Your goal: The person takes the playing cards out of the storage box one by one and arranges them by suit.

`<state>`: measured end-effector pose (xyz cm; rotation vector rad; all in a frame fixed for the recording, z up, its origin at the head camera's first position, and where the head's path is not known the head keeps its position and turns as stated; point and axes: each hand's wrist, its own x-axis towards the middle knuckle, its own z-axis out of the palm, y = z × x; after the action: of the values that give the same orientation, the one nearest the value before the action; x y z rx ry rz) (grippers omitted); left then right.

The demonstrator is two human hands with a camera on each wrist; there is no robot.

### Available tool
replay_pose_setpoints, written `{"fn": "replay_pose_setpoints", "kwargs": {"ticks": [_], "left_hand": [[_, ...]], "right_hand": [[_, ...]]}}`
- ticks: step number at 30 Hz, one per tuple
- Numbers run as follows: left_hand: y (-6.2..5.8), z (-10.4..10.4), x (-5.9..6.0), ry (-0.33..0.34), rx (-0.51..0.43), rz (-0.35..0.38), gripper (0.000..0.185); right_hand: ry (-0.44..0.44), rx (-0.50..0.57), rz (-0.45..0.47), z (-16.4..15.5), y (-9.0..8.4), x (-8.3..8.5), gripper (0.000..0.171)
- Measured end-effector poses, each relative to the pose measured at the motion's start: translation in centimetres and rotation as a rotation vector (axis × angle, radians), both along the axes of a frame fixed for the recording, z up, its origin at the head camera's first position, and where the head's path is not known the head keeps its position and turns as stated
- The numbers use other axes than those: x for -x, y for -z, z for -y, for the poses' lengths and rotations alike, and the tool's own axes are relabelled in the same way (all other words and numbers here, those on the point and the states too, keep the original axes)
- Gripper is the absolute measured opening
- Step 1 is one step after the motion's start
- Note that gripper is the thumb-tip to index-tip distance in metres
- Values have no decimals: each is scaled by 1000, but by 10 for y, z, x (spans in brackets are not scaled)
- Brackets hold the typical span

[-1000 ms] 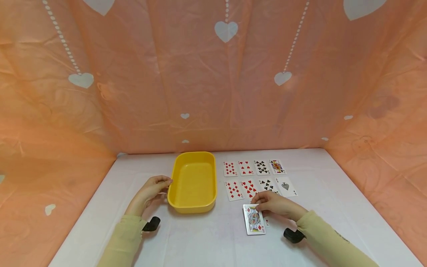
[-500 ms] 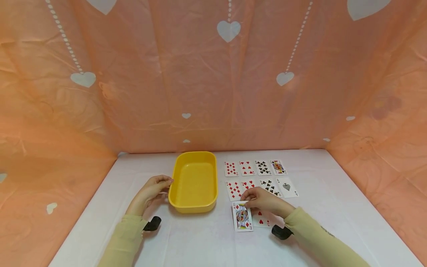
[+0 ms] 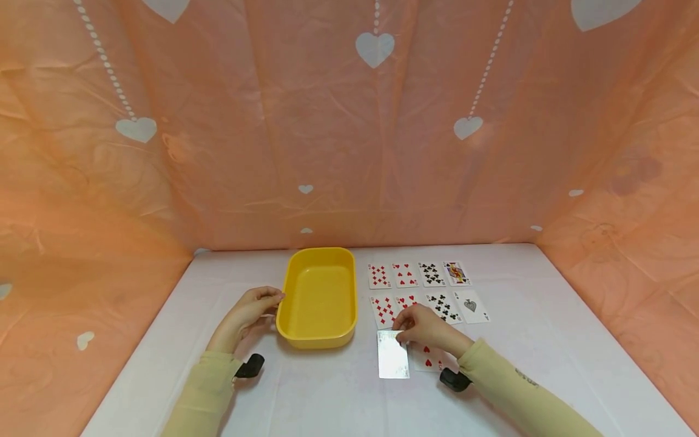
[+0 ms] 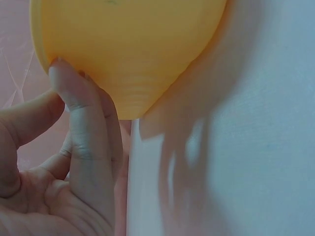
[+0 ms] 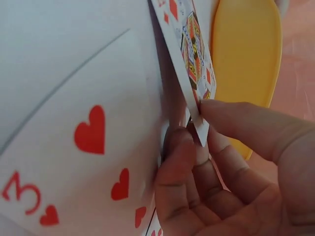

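My left hand [image 3: 247,315] pinches the left rim of a yellow plastic tub [image 3: 319,303]; in the left wrist view, thumb and fingertips meet at its edge. With thumb and fingers, my right hand [image 3: 428,331] holds a small stack of playing cards [image 3: 393,358] just above the table. Glare whitens its top card in the head view. The right wrist view shows a face card of diamonds on top of the playing cards [image 5: 193,49], tilted. Beside them the three of hearts [image 5: 91,130] lies face up, partly hidden by my right hand in the head view.
Two rows of face-up cards lie behind my right hand: diamonds [image 3: 379,276], hearts [image 3: 406,275], clubs [image 3: 432,274] and a face card [image 3: 456,274] at the back, the ace of spades [image 3: 471,306] ending the front row. An orange curtain [image 3: 349,152] surrounds the white table [image 3: 306,394].
My right hand has moved left with the stack, uncovering more of the three of hearts. The stack's top has tilted into glare. My left hand has stayed on the tub.
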<state>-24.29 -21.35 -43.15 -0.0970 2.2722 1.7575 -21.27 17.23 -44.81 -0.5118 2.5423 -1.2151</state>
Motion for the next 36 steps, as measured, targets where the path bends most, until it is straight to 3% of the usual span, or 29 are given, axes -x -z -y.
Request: {"fn": "replay_pose_setpoints", "kwargs": {"ticks": [6, 12, 15, 18, 23, 31, 36], "left_hand": [[-1, 0, -1, 6, -7, -2, 35], [-1, 0, 0, 7, -8, -1, 34], [0, 0, 1, 0, -6, -6, 33], [0, 1, 1, 3, 0, -11, 33], [-2, 3, -1, 10, -26, -16, 33], [-2, 4, -1, 26, -66, -17, 32], [-1, 4, 0, 11, -59, -5, 31]], "right_hand": [[-5, -20, -50, -1, 0, -3, 14], [-25, 24, -68, -11, -6, -6, 11], [-10, 106, -11, -23, -12, -7, 14], [7, 242, 106, -37, -16, -9, 23], [18, 386, 253, -55, -12, -16, 32], [-1, 440, 344, -62, -3, -25, 36], [-12, 402, 331, -64, -1, -26, 35]]}}
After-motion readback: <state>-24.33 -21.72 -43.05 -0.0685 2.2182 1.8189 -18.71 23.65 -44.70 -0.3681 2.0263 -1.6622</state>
